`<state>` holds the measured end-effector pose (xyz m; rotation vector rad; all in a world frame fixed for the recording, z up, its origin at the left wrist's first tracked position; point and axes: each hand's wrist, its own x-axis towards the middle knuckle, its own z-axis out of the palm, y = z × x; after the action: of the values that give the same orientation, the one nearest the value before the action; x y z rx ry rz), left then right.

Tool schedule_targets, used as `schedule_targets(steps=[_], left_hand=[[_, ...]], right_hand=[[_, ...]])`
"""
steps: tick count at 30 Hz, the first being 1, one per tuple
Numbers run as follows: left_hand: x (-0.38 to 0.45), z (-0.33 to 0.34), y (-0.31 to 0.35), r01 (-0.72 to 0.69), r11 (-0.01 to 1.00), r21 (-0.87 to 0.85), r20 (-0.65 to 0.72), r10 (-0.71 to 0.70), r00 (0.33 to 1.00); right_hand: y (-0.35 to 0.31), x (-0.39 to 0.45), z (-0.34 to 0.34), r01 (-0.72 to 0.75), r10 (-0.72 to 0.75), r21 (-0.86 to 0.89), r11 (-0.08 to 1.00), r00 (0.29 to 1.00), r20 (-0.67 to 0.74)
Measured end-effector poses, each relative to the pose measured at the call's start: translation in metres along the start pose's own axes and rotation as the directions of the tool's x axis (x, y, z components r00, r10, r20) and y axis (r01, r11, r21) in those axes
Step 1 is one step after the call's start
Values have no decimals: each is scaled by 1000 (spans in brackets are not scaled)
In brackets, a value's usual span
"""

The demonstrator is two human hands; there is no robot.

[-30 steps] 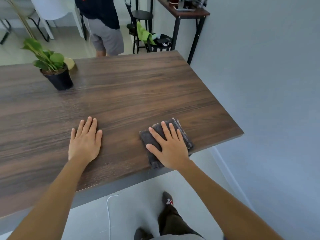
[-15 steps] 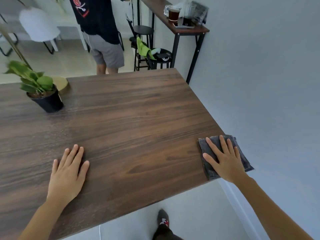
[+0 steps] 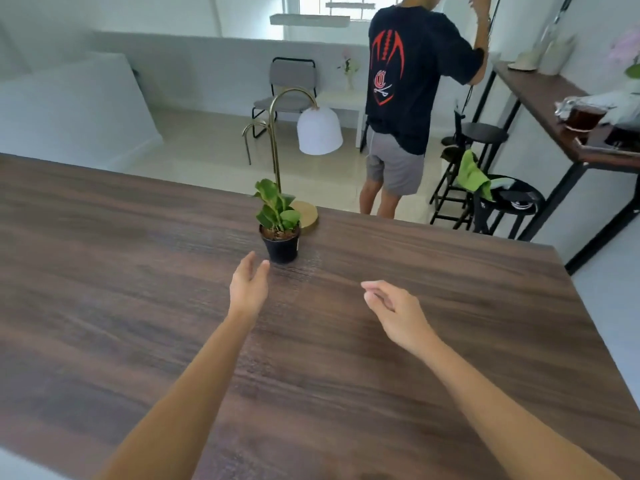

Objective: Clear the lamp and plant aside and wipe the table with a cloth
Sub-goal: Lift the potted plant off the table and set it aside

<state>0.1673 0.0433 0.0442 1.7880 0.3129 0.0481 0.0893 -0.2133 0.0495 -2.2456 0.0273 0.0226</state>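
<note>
Both our arms reach out over the dark wooden surface (image 3: 450,306). Our left hand (image 3: 248,287) is held loose and empty, fingertips just short of the plant (image 3: 279,221) in its black pot. Our right hand (image 3: 394,311) hovers off to the side, fingers relaxed, holding nothing. The lamp (image 3: 313,133) stands right behind the plant at the far edge, its gold base on the wood.

Bare table (image 3: 450,341) lies around both hands, while the potted plant (image 3: 280,230) and the lamp (image 3: 304,209) just behind it block the far middle edge.
</note>
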Motion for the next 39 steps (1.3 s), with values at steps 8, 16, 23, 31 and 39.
schedule_targets(steps=[8,16,23,31,39], left_hand=[[78,5,-6,22,991,-130,242,10,970],[70,47,-3,-162,970,-179,309,212,927],[35,177,43,-191,945,-264,461,298,836],[-34,376,85,-98,954,-285,673,272,688],[-50,496,97,-55,982,-181,810,180,558]], right_hand=[[-70,133,80,-265,195,403,876,959,207],[-41,137,81,-124,113,598,792,992,57],[28,113,-26,-71,229,642,763,959,-167],[146,70,-170,-74,460,672,737,783,-419],[240,70,-242,-65,541,708,704,695,-474]])
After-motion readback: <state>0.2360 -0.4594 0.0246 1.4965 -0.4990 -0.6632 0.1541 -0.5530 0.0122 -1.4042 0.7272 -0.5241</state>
